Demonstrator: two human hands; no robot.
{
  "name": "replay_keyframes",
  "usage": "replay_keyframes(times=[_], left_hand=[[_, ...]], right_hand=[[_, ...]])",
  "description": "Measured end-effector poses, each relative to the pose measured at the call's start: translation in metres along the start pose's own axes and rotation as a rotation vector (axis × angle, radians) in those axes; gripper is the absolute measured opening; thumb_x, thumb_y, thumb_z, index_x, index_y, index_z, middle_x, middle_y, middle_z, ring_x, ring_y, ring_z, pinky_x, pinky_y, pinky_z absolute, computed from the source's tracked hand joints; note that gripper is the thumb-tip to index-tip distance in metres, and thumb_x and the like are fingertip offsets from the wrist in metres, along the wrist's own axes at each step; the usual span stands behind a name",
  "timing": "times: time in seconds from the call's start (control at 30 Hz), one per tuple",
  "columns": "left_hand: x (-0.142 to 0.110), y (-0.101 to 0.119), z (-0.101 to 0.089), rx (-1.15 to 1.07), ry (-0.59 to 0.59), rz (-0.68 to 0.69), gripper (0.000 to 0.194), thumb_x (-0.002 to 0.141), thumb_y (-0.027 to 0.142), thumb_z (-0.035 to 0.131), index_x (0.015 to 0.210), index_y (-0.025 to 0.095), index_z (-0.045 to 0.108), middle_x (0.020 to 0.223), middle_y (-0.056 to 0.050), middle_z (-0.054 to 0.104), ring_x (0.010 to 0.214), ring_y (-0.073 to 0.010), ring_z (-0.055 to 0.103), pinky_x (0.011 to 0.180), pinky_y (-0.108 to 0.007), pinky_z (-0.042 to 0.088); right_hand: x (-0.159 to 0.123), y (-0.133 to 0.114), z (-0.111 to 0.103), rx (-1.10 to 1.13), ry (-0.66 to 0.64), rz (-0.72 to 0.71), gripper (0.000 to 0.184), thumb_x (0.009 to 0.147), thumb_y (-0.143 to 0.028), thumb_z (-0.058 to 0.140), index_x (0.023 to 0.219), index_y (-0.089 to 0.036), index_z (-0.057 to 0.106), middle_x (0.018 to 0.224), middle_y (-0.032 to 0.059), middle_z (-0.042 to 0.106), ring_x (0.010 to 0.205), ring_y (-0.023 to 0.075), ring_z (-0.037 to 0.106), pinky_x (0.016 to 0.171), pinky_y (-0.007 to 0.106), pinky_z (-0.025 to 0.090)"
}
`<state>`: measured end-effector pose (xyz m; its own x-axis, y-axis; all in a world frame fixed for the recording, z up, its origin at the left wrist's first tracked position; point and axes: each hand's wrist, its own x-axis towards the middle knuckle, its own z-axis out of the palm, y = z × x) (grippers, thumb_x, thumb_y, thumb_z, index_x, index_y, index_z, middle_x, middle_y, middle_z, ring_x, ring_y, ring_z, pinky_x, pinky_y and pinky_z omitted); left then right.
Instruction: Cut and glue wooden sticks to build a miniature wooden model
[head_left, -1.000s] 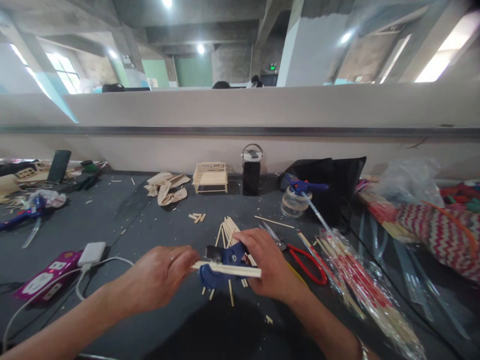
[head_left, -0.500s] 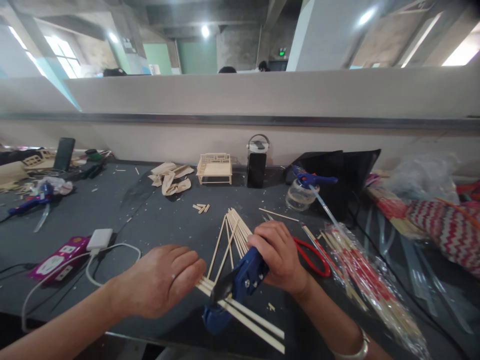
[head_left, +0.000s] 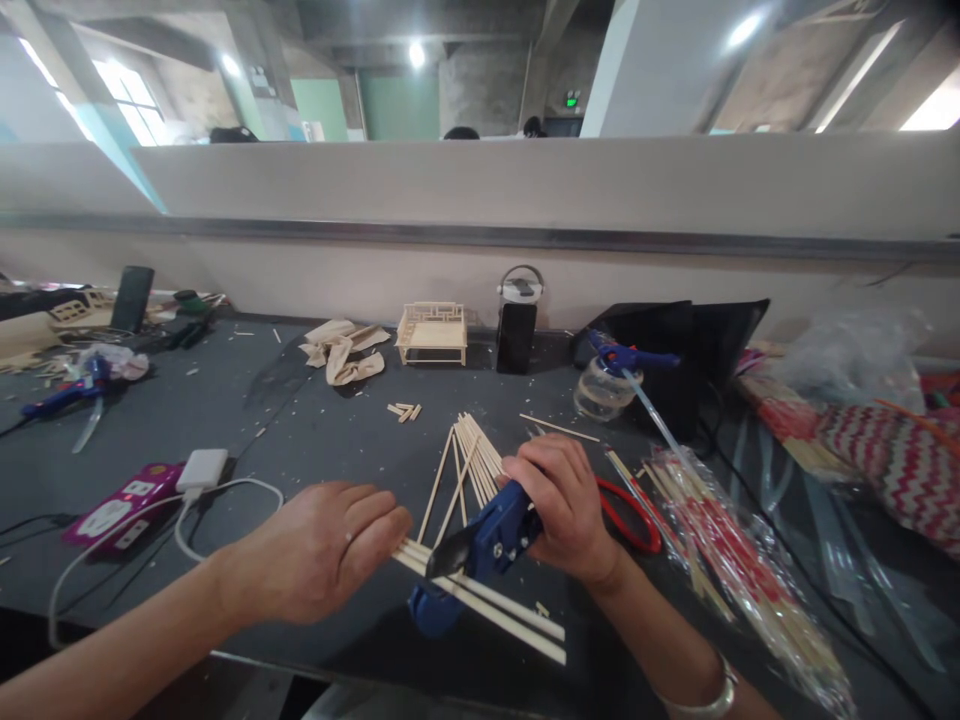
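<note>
Low in the frame, we keep the blue cutter [head_left: 499, 535] near the table's [head_left: 255, 625] front edge, bare tabletop left of centre. Loose sticks [head_left: 480, 455] lie just behind it, red-handled scissors [head_left: 637, 515] to the right. Our right hand [head_left: 559, 505] is closed round the cutter; our left [head_left: 330, 550] pinches two pale strips [head_left: 510, 613] (nearly parallel), their long axis slanting down to the lower right.

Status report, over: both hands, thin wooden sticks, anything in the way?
Left hand holds thin wooden sticks. Right hand on blue cutter, dark blade across them. Loose sticks behind cutter, possibly in the way.
</note>
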<state>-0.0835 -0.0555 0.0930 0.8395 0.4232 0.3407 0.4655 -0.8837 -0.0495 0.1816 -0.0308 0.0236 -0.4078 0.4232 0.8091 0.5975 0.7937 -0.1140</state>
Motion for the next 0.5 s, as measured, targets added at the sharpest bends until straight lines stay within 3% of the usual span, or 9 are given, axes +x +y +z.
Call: replay_keyframes(times=[0.23, 0.5], left_hand=[[0.0018, 0.0015, -0.0036, -0.059, -0.065, -0.032, 0.028, 0.093, 0.012, 0.029, 0.076, 0.017, 0.051, 0.062, -0.001, 0.052, 0.051, -0.0132, 0.043, 0.046, -0.028, 0.029], [0.005, 0.0048, -0.0083, -0.104, -0.084, -0.083, 0.031, 0.092, 0.012, 0.027, 0.074, 0.017, 0.051, 0.06, 0.0, 0.052, 0.05, -0.0123, 0.043, 0.046, -0.027, 0.029]], right_hand=[[0.0036, -0.0003, -0.0011, -0.005, -0.047, -0.03, 0.048, 0.075, -0.012, 0.052, 0.121, -0.023, 0.044, 0.097, 0.0087, 0.055, 0.091, 0.0246, 0.052, 0.08, 0.043, 0.044], [-0.0017, 0.0011, 0.0018, -0.019, -0.029, -0.024, 0.032, 0.077, -0.014, 0.055, 0.107, -0.023, 0.047, 0.083, 0.0051, 0.058, 0.075, 0.0209, 0.052, 0.068, 0.036, 0.04]])
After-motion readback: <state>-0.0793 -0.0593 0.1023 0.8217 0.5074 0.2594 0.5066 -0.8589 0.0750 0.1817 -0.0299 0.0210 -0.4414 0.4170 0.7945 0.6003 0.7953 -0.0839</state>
